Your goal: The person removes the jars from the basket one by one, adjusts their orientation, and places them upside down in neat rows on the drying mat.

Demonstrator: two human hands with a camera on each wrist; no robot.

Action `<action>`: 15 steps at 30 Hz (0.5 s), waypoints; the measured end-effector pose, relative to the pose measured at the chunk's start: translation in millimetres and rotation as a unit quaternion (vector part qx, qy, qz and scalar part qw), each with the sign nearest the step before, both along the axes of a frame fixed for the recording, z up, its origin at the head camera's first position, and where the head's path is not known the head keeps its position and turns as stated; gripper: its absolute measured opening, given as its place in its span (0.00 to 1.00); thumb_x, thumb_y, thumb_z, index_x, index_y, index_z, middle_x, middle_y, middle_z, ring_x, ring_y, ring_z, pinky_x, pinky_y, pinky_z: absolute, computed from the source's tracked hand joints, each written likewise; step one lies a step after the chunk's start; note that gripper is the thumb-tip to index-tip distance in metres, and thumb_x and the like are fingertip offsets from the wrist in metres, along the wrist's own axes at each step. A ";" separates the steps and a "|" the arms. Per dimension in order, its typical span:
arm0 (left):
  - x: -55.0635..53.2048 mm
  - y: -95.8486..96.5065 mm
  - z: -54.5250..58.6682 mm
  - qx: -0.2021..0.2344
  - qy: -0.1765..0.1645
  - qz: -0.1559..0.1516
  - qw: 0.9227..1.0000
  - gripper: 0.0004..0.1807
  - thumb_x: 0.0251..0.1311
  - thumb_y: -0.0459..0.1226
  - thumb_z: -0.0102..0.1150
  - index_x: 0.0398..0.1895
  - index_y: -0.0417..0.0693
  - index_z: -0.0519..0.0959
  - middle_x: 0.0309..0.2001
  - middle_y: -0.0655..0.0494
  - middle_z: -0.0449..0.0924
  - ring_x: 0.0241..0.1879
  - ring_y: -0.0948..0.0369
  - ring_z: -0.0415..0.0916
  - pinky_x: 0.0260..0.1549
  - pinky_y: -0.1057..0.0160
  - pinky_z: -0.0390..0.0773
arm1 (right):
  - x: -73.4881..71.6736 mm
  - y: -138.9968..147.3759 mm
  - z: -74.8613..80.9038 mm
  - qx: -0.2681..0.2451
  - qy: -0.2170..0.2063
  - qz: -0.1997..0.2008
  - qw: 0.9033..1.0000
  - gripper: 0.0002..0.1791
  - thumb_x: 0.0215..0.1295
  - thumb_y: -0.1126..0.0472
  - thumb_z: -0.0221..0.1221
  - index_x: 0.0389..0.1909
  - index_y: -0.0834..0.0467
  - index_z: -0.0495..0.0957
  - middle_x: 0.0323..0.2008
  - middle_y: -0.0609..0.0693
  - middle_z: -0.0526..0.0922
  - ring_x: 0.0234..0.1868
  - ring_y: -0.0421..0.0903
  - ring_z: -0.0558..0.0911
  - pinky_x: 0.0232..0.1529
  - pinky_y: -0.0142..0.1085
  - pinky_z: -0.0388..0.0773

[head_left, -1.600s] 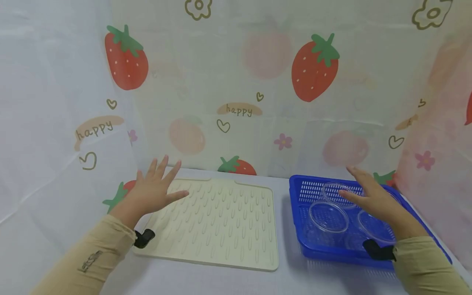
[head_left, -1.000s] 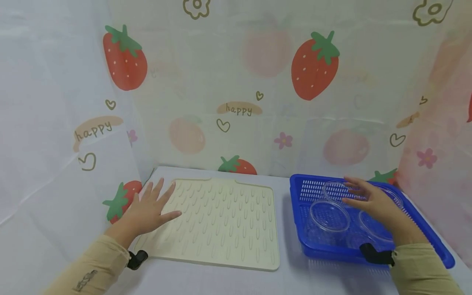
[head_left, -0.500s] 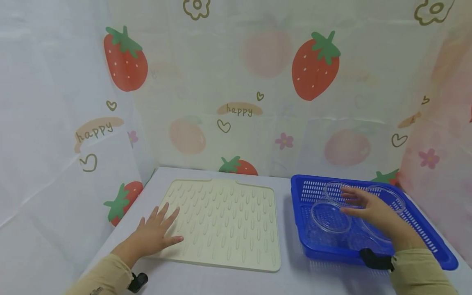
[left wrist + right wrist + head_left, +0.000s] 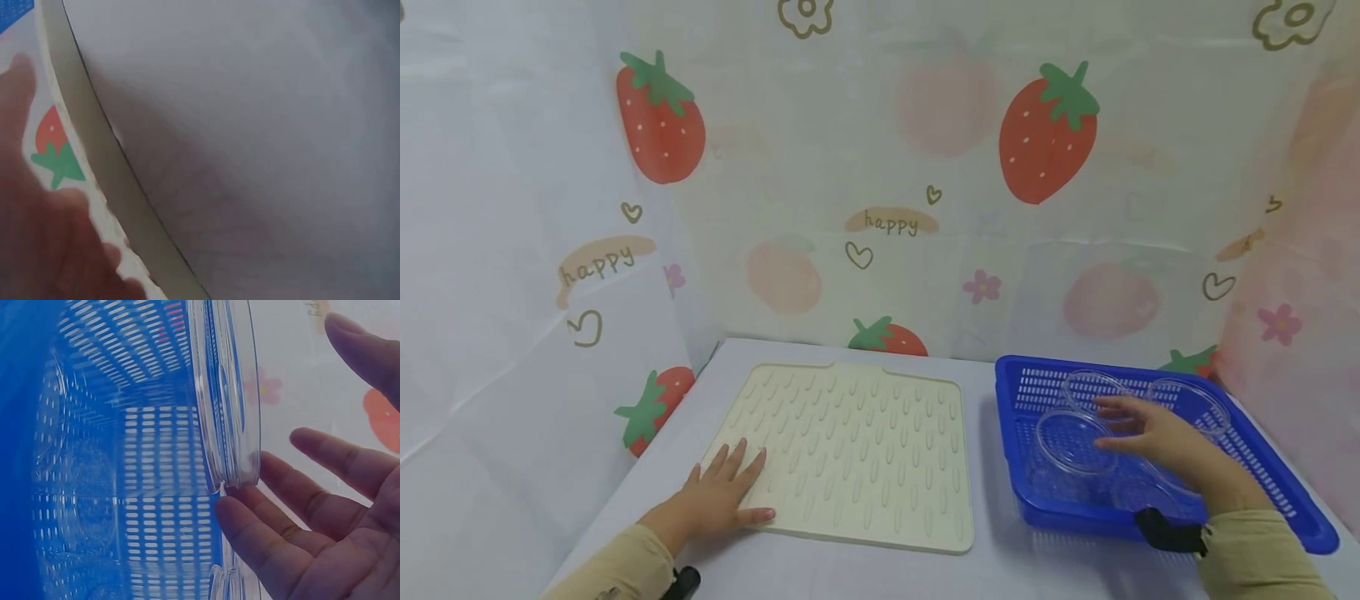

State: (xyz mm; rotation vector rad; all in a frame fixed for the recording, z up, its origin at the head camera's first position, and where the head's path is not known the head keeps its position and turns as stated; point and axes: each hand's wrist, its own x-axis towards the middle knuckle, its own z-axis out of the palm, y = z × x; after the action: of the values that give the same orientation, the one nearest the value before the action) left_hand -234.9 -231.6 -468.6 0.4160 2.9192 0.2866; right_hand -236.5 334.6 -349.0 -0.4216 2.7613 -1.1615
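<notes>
My left hand (image 4: pixel 711 500) spreads its fingers over the front left corner of a cream ridged drying board (image 4: pixel 850 454), fingertips close over its surface. In the left wrist view the same hand (image 4: pixel 44 212) lies beside the board's pale edge (image 4: pixel 109 150). My right hand (image 4: pixel 1165 437) hovers over a blue slotted basket (image 4: pixel 1082 518) that holds several clear round plastic containers (image 4: pixel 1075 446). Seen from the right wrist, the fingers (image 4: pixel 247 531) are extended and apart, tips right at the rim of one clear container (image 4: pixel 240 425). Neither hand grips anything.
The white-covered table (image 4: pixel 820 575) carries the board on the left and the basket on the right, with a gap between them. A strawberry-patterned curtain (image 4: pixel 865 167) hangs close behind both, and light cloth encloses the sides.
My left hand has come down and toward me, from above the board's left side to its front left corner. My right hand has sunk slightly toward the containers.
</notes>
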 end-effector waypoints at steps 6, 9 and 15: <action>3.3 2.9 -2.0 -0.005 -0.017 -0.006 1.000 0.54 0.46 0.71 0.45 0.71 0.49 0.51 0.71 0.38 0.39 0.68 0.39 0.35 0.57 0.32 0.40 | 1.7 -1.1 0.4 0.000 -0.034 0.001 0.999 0.43 0.55 0.50 0.63 0.65 0.68 0.56 0.60 0.70 0.64 0.58 0.67 0.67 0.49 0.58 0.69; 3.9 3.8 -0.7 -0.002 -0.017 -0.005 1.000 0.54 0.46 0.71 0.46 0.70 0.47 0.52 0.70 0.37 0.39 0.68 0.39 0.35 0.58 0.33 0.41 | 2.3 -1.1 0.4 0.004 -0.044 0.000 0.999 0.45 0.53 0.50 0.64 0.65 0.68 0.56 0.61 0.70 0.63 0.58 0.67 0.66 0.49 0.58 0.68; 5.2 3.2 -0.1 0.007 -0.020 -0.008 1.000 0.54 0.47 0.69 0.48 0.70 0.44 0.52 0.70 0.34 0.39 0.68 0.37 0.35 0.58 0.34 0.43 | 3.8 -3.8 -1.4 0.033 -0.056 0.017 0.998 0.52 0.45 0.51 0.69 0.67 0.66 0.52 0.62 0.71 0.59 0.57 0.70 0.66 0.48 0.54 0.71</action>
State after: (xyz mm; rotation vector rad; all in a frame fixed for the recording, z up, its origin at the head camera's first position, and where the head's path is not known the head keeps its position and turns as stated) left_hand -229.7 -228.4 -468.7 0.4317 2.8747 0.3091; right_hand -232.7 330.9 -350.4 -0.3823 2.6778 -1.0486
